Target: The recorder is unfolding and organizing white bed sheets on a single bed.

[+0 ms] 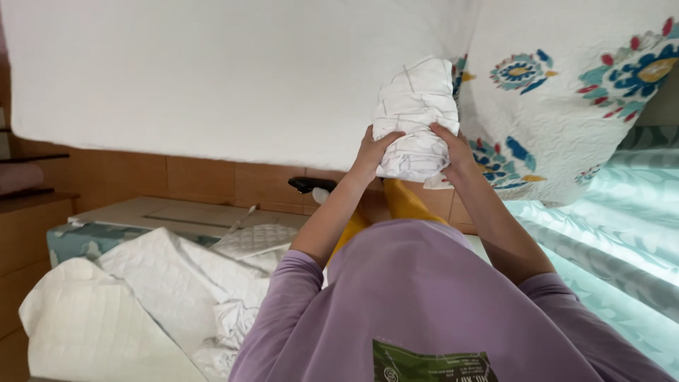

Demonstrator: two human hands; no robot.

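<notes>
Two hands up, both on one bundle: left hand (373, 150) clamps the left side of the rolled white cloth (416, 117), right hand (455, 147) clamps its right side, fingers wrapped over the fabric. The bundle is white with thin grey lines and is held in front of the chest, overlapping the edge of the big white mattress (212, 71). One floral quilt (566, 92), white with blue, teal, red and yellow flowers, hangs just right of the bundle and partly behind it. One pale green bedspread (608, 233) with a leaf pattern lies below the quilt on the right. Lower left: one loose heap of white quilted bedding (163, 297), several folds, can't separate the pieces. It sits on a low patterned teal base (78, 240), with one flat beige panel (177, 211) behind. One small black object (311, 184) near the left forearm, kind unclear. Brown tiled wall (141, 177) under the mattress edge. The person wears a lilac top (417, 297), with yellow cloth visible below the wrists.
</notes>
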